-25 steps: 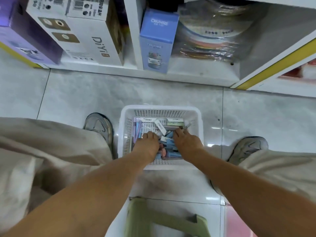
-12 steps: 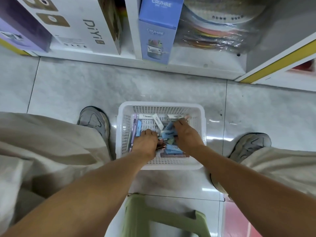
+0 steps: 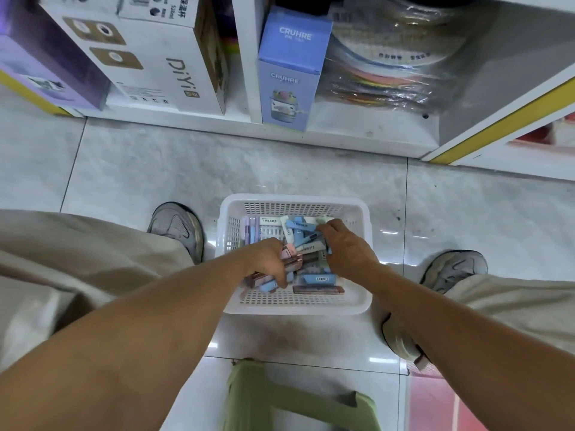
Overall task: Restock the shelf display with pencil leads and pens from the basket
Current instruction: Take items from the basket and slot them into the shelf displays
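Head view, near edge first: green plastic stool (image 3: pixel 298 399) at the bottom, on pale floor tiles (image 3: pixel 140 169). Beyond it, white perforated basket (image 3: pixel 295 304) on the floor between two grey shoes, holding a loose heap of small flat cases (image 3: pixel 319 279) in blue, pink, white and dark red, print on their labels too small to read; a few slim pens (image 3: pixel 249 231) in purple and blue along the left wall. Left hand (image 3: pixel 267 259) in the basket, fingers curled round a bunch of pink and blue cases. Right hand (image 3: pixel 345 247) also in the basket, fingers bent and pinching several blue and white cases near the far right corner. Farther off, white shelf (image 3: pixel 357 132) at floor level: blue carton (image 3: pixel 291 70) marked "CRUHRE" twice, upright beside the divider; white box (image 3: pixel 161 57) marked "DiYi", with a purple box (image 3: pixel 40 66) just left of it; to the right, plastic-wrapped stack of coloured discs (image 3: pixel 389 70), writing unreadable.
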The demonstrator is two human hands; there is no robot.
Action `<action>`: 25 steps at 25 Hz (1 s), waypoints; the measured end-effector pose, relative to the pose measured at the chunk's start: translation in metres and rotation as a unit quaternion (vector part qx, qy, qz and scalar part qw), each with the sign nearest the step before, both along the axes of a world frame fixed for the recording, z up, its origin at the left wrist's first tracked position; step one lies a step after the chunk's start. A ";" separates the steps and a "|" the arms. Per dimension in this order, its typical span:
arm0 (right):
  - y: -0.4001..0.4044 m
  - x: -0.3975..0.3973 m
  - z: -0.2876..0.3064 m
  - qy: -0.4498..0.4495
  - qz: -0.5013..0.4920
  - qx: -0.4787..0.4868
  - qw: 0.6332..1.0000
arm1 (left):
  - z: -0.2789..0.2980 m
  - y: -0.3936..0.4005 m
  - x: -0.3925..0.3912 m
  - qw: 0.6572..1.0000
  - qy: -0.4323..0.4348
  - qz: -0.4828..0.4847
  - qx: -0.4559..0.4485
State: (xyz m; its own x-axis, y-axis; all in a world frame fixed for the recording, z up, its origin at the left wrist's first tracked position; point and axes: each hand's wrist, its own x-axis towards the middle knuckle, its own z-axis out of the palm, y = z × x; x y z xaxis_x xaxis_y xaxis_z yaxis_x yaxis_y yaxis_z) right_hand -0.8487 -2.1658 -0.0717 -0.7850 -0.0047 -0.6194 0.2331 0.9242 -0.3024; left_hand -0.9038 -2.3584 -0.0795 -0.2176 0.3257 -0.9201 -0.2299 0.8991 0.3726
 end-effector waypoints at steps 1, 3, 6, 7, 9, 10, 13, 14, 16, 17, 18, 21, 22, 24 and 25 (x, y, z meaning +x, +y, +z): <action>-0.001 -0.001 0.000 -0.007 0.014 0.011 1.000 | 0.007 0.000 -0.004 1.000 -0.026 0.014 -0.007; -0.004 -0.004 0.000 -0.023 0.023 0.021 0.999 | 0.016 -0.002 -0.012 0.994 -0.087 0.055 -0.020; -0.006 -0.007 0.002 -0.052 0.026 0.016 0.998 | 0.032 -0.009 -0.019 0.982 -0.171 0.076 -0.035; -0.006 -0.008 0.004 -0.061 0.035 0.013 0.997 | 0.037 -0.011 -0.021 0.978 -0.190 0.072 -0.039; -0.003 -0.009 0.011 -0.064 0.055 0.010 0.996 | 0.048 -0.016 -0.023 0.975 -0.208 0.063 -0.042; 0.000 -0.009 0.015 -0.062 0.062 0.012 0.996 | 0.055 -0.018 -0.024 0.975 -0.207 0.064 -0.043; 0.004 -0.009 0.033 -0.049 0.066 0.017 0.996 | 0.080 -0.023 -0.029 0.976 -0.203 0.070 -0.018; 0.005 -0.010 0.040 -0.048 0.058 0.008 0.997 | 0.089 -0.023 -0.031 0.978 -0.200 0.065 -0.004; 0.005 -0.016 0.060 -0.052 0.008 -0.043 0.998 | 0.107 -0.020 -0.034 0.979 -0.184 0.081 0.026; 0.005 -0.019 0.075 -0.057 -0.052 -0.094 0.993 | 0.117 -0.017 -0.035 0.979 -0.171 0.104 0.048; 0.006 -0.023 0.094 -0.065 -0.130 -0.163 0.976 | 0.128 -0.013 -0.036 0.977 -0.156 0.127 0.072; 0.018 -0.030 0.156 -0.110 -0.264 -0.356 0.890 | 0.163 0.003 -0.037 0.968 -0.125 0.163 0.144; 0.023 -0.030 0.175 -0.125 -0.263 -0.399 0.869 | 0.176 0.008 -0.038 0.963 -0.121 0.169 0.171; 0.030 -0.031 0.211 -0.119 -0.255 -0.450 0.847 | 0.203 0.019 -0.041 0.951 -0.103 0.183 0.225; 0.033 -0.030 0.228 -0.100 -0.255 -0.464 0.842 | 0.219 0.024 -0.043 0.945 -0.092 0.189 0.251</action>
